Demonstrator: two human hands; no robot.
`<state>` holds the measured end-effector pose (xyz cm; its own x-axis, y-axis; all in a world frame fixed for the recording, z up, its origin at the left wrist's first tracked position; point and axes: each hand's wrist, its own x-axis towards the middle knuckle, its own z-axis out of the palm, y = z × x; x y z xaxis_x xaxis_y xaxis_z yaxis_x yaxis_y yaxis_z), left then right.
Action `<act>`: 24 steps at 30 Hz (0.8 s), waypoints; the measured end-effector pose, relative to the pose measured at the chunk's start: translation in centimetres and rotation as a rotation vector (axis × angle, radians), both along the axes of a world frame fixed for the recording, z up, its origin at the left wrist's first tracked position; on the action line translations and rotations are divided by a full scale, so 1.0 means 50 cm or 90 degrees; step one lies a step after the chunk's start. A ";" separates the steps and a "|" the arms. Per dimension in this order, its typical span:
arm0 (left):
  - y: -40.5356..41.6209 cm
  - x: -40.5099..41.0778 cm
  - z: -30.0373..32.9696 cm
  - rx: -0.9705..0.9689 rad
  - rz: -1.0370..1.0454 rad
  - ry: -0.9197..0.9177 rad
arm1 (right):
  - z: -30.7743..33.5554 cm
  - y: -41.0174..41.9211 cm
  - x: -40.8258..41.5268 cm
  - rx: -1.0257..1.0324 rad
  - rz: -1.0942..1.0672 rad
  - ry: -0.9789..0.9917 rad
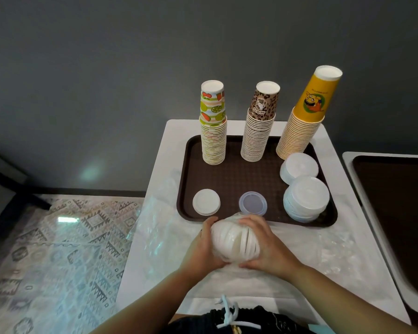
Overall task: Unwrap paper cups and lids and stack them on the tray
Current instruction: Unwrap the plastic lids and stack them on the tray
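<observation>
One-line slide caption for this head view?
Both hands grip a bundle of white plastic lids before the brown plastic tray.

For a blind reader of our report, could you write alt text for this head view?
Both hands, left hand and right hand, grip a bundle of white lids over a white table. Behind, a brown tray holds three cup stacks and lids.

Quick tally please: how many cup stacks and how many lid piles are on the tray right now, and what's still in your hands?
Cup stacks on the brown tray: 3 (fruit-print, leopard-print, yellow)
White lid piles on the tray: 3 ()
Clear lids on the tray: 1
Lid bundles held between left hand and right hand: 1
Total: 8
</observation>
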<state>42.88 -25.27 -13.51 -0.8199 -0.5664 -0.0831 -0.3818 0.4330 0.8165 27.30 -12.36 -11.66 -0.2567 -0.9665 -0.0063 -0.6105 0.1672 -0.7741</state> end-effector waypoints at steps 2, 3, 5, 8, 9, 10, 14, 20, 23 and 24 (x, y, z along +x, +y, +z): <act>-0.001 0.000 -0.001 0.007 -0.013 -0.006 | 0.006 -0.004 -0.003 0.001 0.019 0.014; -0.008 0.000 0.003 0.015 -0.027 -0.011 | 0.008 -0.005 -0.004 -0.002 0.024 0.024; -0.026 0.004 0.022 0.066 -0.061 -0.035 | 0.010 -0.005 -0.005 -0.018 0.027 0.056; -0.041 0.009 0.052 0.112 -0.020 -0.022 | 0.008 -0.006 -0.002 -0.044 0.005 0.100; -0.041 0.008 0.056 0.105 0.015 -0.014 | 0.008 -0.009 -0.001 -0.050 -0.001 0.108; -0.039 0.007 0.060 0.088 0.038 -0.009 | 0.009 -0.013 0.001 -0.053 -0.002 0.113; -0.030 -0.010 0.062 0.026 0.023 -0.049 | 0.015 -0.025 0.005 -0.052 0.008 0.101; -0.025 -0.021 0.070 0.103 0.026 -0.124 | 0.020 -0.023 0.000 -0.041 0.033 0.094; -0.017 -0.025 0.072 0.117 0.058 -0.149 | 0.019 -0.025 0.001 -0.038 0.044 0.089; -0.013 -0.027 0.071 0.108 0.066 -0.158 | 0.019 -0.027 0.002 -0.034 0.047 0.084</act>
